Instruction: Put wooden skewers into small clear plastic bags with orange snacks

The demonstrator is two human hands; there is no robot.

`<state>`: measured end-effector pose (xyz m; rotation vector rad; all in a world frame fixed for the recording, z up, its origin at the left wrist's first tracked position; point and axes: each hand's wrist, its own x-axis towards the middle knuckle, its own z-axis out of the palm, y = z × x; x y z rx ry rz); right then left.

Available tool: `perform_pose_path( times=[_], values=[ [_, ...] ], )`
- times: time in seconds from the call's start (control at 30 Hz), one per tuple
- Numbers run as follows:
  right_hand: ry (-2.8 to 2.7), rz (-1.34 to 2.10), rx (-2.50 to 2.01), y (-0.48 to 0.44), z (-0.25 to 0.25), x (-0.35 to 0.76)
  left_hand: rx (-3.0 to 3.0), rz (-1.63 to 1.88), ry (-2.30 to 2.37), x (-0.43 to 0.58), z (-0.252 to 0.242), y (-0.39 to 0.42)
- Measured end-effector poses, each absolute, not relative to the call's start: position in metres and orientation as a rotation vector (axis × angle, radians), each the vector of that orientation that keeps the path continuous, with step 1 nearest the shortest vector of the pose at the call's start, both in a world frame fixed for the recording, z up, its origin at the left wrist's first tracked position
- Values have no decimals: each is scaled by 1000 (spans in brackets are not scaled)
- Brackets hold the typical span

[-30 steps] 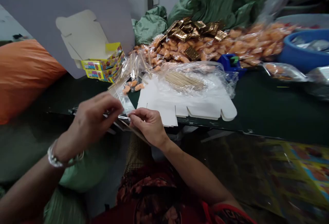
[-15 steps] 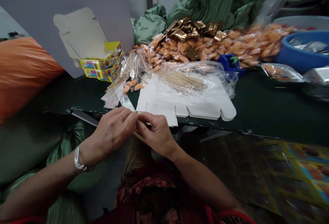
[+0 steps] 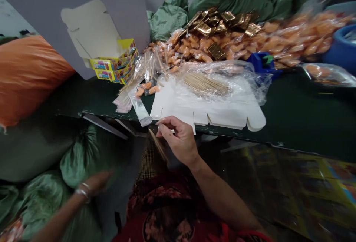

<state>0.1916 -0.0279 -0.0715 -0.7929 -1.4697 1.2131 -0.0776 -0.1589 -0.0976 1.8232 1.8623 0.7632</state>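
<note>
My right hand is in a pinch at the table's front edge. Thin wooden sticks slant down from its fingertips over my lap; whether a clear bag surrounds them I cannot tell. Low on the left, my left hand is smeared by motion, near a tied green sack, and its fingers cannot be made out. Just left of my right hand a clear plastic strip lies over the table edge. White flat cartons lie beyond the hand, topped by a clear bag of wooden sticks.
Orange wrapped pieces and gold packets are heaped at the back. Yellow printed boxes stand at left, a blue tape dispenser and blue basin at right. An orange sack bulges far left.
My left hand has left my right hand and swung down and left toward the green sacks. My right hand stays by the table edge. The view has shifted slightly.
</note>
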Motion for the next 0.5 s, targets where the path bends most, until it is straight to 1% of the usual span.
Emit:
perform_pose_path(
  times=[0.07, 0.13, 0.2, 0.33, 0.4, 0.5],
  values=[
    [-1498, 1211, -797, -27, -72, 190, 1885, 630, 1806, -64, -130, -170],
    [-1523, 1199, -816, -28, -72, 188, 1811, 623, 1680, -46, -134, -159],
    [-1542, 1178, -841, -30, -71, 186, 1600, 728, 1588, -30, -113, -133],
    [-1583, 1155, -875, -34, -69, 186, 1331, 1096, 1288, -2, -65, -77],
    [-1581, 1172, -872, -35, -71, 187, 1279, 1174, 1208, 11, -60, -61],
    [-1483, 1266, -830, -33, -78, 190, 1154, 1218, 1127, 26, -72, -49]
  ],
)
